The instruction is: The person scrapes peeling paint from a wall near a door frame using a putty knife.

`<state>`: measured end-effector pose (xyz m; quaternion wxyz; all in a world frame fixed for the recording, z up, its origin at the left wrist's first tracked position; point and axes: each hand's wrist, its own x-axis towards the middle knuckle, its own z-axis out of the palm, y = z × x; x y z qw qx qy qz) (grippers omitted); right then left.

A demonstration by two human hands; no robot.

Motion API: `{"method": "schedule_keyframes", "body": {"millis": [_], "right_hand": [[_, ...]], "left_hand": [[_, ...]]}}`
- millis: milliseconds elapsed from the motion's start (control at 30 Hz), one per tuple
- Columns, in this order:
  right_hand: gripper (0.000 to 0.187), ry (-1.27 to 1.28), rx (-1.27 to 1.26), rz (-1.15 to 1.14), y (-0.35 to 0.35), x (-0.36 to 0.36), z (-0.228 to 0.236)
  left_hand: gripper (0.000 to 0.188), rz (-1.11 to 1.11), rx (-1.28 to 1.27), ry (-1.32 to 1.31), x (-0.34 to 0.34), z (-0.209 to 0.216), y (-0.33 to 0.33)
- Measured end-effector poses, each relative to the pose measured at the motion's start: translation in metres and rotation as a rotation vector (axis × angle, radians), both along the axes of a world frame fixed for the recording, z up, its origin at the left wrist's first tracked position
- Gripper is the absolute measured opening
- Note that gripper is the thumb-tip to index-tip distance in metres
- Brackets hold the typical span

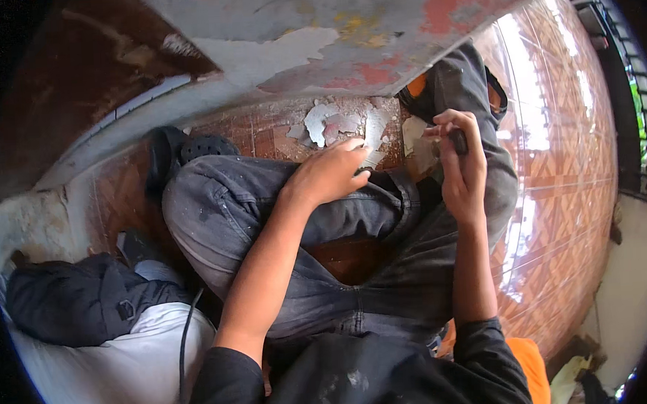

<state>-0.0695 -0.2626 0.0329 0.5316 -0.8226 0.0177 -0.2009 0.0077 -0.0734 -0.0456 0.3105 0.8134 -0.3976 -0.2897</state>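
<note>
My right hand (465,167) is closed around a tool with a dark handle (458,141), above my right leg. A pale flat shape (425,151) shows just left of these fingers; whether it is the tool's blade or a loose flake I cannot tell. My left hand (331,174) is over my bent left leg, its fingers curled, with a dark spot between thumb and forefinger that I cannot make out. Just beyond it, peeled paint flakes (324,124) lie on the tiled floor at the foot of a wall (294,53) with patchy grey, red and yellow paint.
A brown panel (82,68) stands at the far left. Dark clogs (207,147) sit beyond my left knee. A dark bag (87,298) and white cloth (120,373) lie at left, with a black cable (187,348) beside them. Glossy tiles (557,190) stretch away at right.
</note>
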Motion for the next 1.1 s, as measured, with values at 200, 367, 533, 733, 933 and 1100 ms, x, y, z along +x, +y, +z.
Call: {"method": "schedule_keyframes", "body": {"millis": [200,367,533,733,933,1100], "right_hand": [[0.027,-0.363,0.439,-0.243,0.013,-0.021,0.017],[0.035,-0.242,0.578,-0.424,0.002,-0.036,0.015],[0.033,0.621,0.216,-0.030,-0.010,-0.053,0.003],[0.016,0.858,0.083,0.375,0.022,-0.019,-0.047],[0.023,0.464,-0.054,0.220,0.064,0.027,-0.099],[0.025,0.444,-0.195,0.170,0.068,0.041,-0.112]], "left_hand": [[0.074,0.158,-0.096,0.225,-0.001,0.013,-0.002],[0.062,0.263,-0.547,0.339,0.012,0.022,0.010],[0.048,0.477,-0.312,-0.012,0.017,0.021,0.027],[0.052,0.472,-0.426,-0.132,0.024,0.017,0.029],[0.053,0.895,-0.437,-0.624,0.034,0.009,0.038],[0.061,1.216,-1.027,0.536,0.012,0.003,0.005]]}}
